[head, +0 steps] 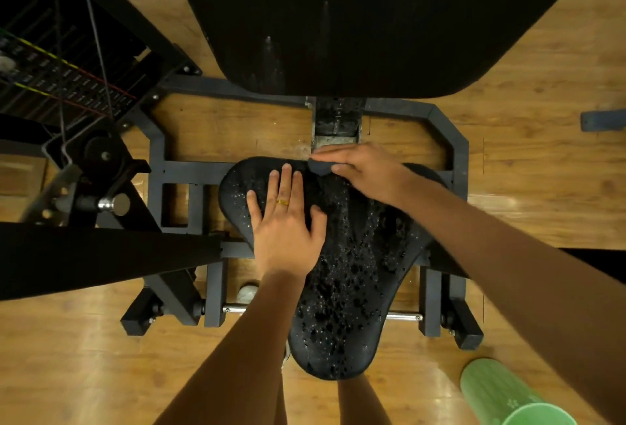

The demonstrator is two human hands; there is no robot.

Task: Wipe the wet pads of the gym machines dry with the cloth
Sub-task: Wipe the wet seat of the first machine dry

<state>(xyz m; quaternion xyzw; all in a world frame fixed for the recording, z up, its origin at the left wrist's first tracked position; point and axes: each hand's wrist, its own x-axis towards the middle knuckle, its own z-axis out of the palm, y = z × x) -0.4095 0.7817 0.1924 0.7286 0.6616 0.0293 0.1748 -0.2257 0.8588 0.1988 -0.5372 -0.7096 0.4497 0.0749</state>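
Two hands are on the wet seat pad (pixel 338 306), and the coming wipe depends on how the cloth (pixel 320 168) lies to the water. The right hand (pixel 366 170) is at the far edge of the seat pad, just below the big back pad (pixel 338 18), and it pinches the small dark cloth between the thumb and the other fingers; only a folded corner of the cloth shows. The left hand (pixel 284 231) lies flat on the far left part of the pad, fingers straight and a little spread, grasping nothing. The seat pad has its long axis from the far edge to the near edge. Its wide end is far, and its narrow end points to the person. Most of the drops lie on the near side of the cloth, along this axis, so I judge the stroke should pull the cloth toward the near narrow end. The right hand is nearer to the cloth. The left hand covers some wet surface and may have to lift.
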